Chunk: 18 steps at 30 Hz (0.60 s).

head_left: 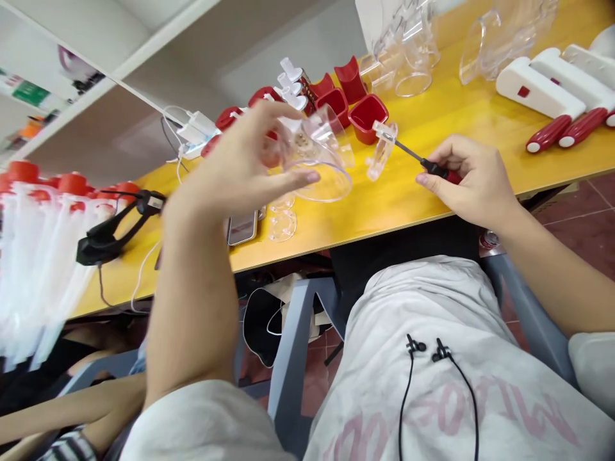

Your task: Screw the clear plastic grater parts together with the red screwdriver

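Note:
My left hand (245, 163) is raised over the yellow table (432, 166), fingers curled round a clear plastic jug (319, 157) with an open rim. My right hand (468, 179) grips a screwdriver (427, 163) with a red and black handle. Its thin shaft points left to a small clear plastic handle piece (382, 148) that stands on the table just right of the jug.
Red cups (368, 115) and white fittings (291, 86) sit behind the jug. Clear jugs (413, 45) and white bases with red handles (557, 96) lie at the back right. A phone (241, 227), clear discs (282, 224), a black tool (115, 227) and red-capped white parts (33, 256) are left.

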Each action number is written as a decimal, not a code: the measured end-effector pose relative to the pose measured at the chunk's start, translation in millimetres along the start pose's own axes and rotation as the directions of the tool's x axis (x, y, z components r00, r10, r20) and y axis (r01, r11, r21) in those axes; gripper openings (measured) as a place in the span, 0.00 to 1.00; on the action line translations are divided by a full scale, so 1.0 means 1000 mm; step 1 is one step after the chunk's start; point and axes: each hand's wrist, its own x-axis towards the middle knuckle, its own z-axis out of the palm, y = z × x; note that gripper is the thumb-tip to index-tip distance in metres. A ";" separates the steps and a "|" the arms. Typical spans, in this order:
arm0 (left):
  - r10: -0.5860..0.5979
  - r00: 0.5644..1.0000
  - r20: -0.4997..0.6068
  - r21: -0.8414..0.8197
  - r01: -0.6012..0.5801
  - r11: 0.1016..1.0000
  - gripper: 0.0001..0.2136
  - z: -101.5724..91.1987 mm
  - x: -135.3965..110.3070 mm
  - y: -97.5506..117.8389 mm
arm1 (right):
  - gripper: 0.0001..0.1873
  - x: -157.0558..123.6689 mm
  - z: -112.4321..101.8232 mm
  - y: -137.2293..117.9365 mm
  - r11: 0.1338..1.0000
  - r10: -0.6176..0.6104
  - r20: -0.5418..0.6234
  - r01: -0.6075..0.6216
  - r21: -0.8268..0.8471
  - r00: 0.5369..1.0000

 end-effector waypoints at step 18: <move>0.049 0.988 -0.149 -0.124 -0.068 0.990 0.54 0.069 -0.014 0.050 | 0.17 0.001 -0.004 -0.008 0.999 0.026 0.025 -0.027 0.035 0.999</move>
